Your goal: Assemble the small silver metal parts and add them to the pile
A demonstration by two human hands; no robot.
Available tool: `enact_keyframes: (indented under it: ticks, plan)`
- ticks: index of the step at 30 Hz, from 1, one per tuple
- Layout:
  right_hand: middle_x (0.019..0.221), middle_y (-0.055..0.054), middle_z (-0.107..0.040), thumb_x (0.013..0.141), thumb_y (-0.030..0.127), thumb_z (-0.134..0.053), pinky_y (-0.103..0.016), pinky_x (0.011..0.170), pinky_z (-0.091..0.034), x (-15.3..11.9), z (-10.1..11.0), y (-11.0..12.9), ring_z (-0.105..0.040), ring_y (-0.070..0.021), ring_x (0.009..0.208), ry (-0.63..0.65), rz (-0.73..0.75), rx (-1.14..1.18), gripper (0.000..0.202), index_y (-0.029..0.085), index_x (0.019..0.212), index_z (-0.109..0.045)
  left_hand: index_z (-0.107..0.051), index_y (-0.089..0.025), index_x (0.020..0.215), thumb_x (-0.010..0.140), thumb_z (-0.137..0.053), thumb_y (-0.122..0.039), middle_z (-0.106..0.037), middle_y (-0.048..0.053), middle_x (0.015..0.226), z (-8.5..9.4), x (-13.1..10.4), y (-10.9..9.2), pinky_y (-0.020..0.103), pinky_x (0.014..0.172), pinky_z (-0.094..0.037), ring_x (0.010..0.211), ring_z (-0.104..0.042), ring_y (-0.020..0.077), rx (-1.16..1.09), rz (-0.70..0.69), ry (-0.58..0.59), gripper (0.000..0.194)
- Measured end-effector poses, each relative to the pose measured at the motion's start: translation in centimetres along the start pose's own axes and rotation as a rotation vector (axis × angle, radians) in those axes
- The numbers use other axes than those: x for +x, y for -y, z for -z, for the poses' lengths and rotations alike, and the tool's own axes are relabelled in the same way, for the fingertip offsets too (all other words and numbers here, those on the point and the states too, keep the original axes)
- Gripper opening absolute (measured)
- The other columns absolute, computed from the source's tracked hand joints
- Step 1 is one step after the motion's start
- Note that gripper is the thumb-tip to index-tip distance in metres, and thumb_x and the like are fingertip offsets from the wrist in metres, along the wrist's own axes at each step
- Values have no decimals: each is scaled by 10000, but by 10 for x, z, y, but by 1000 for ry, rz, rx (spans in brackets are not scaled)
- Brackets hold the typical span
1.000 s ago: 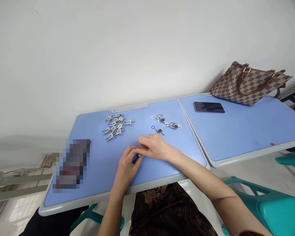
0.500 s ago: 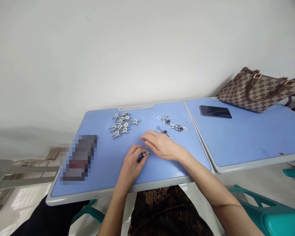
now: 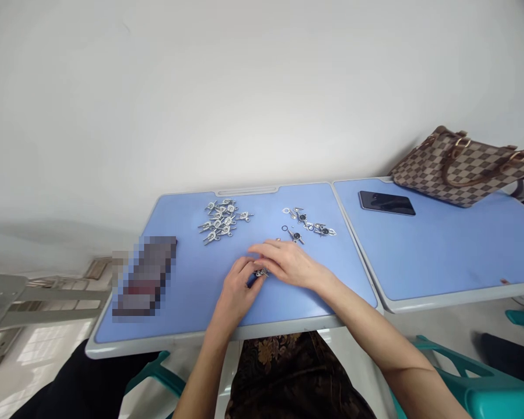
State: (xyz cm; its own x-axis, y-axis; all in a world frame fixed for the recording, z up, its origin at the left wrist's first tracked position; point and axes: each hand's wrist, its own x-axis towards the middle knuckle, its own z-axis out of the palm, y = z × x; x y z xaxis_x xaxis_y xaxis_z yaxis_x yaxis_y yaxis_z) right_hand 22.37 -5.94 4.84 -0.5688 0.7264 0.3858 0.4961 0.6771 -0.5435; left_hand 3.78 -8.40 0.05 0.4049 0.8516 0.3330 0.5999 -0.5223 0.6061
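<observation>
Close to the near edge of the blue table, my left hand (image 3: pixel 238 292) grips a small silver metal part (image 3: pixel 261 272) between thumb and fingers, low against the tabletop. My right hand (image 3: pixel 287 262) arches over that part with its fingers closed together. Its fingertips meet the part's upper side by my left index finger; whatever they pinch is hidden. Beyond my right hand lie loose metal pieces with round black centres (image 3: pixel 297 236) and a thin dark ring (image 3: pixel 284 228). Farther left is a heap of similar silver assemblies (image 3: pixel 220 221), each with prongs and a loop.
A pixelated dark flat object (image 3: pixel 146 276) lies at the table's left side. On the adjoining right table (image 3: pixel 441 250) are a black phone (image 3: pixel 386 202) and a checkered handbag (image 3: pixel 460 169). A green stool (image 3: pixel 498 396) stands below right. The white wall rises behind the tables.
My right hand has come down and slightly left, so its fingertips now reach the part in my left hand. The left hand holds its place. The view has shifted slightly.
</observation>
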Motion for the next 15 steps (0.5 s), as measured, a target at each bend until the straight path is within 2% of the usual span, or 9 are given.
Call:
enact_keyframes:
  ticks: [3, 5, 8, 11, 13, 15]
  plan:
    - [1063, -83, -680, 991, 139, -365, -330, 848, -495, -1, 9, 1, -643, -174, 949, 77, -27, 59, 376, 161, 1358, -444, -585, -209, 915, 898, -540, -176, -596, 38, 951, 0, 0, 0, 339, 829, -496, 928, -581, 195, 2, 8, 7, 58]
    - [1059, -90, -690, 988, 127, -376, -340, 854, -495, -1, 12, 0, -651, -178, 954, 66, -31, 62, 355, 152, 1328, -476, -586, -210, 919, 893, -554, -175, -597, 36, 960, 0, -1, -1, 334, 830, -495, 933, -582, 195, 7, 10, 4, 54]
    - [934, -80, -713, 979, 227, -499, -324, 793, -495, -1, 10, -4, -667, -184, 844, -4, -32, 16, 179, 146, 1084, -619, -593, -210, 926, 893, -556, -171, -599, 34, 960, 1, -1, -1, 327, 826, -494, 933, -584, 194, 13, 10, 8, 63]
    - [776, -49, -684, 948, 331, -573, -297, 706, -483, -1, 6, -6, -639, -170, 707, -30, -47, -20, 203, 151, 886, -644, -601, -209, 944, 901, -547, -171, -595, 36, 961, 1, -1, -1, 328, 820, -493, 926, -579, 193, 6, 18, 19, 79]
    - [865, -65, -688, 958, 314, -555, -291, 709, -485, -2, 4, -6, -636, -165, 741, -24, -54, 17, 180, 157, 948, -641, -600, -211, 950, 901, -551, -175, -593, 36, 972, 1, -2, -1, 329, 822, -493, 929, -577, 191, -6, 24, 23, 78]
    - [987, -74, -688, 980, 247, -499, -301, 765, -495, -3, 2, -7, -641, -165, 830, -23, -48, 89, 191, 177, 1124, -604, -597, -213, 944, 897, -559, -176, -591, 36, 992, 1, -2, 0, 330, 834, -493, 944, -576, 191, -13, 35, 24, 71]
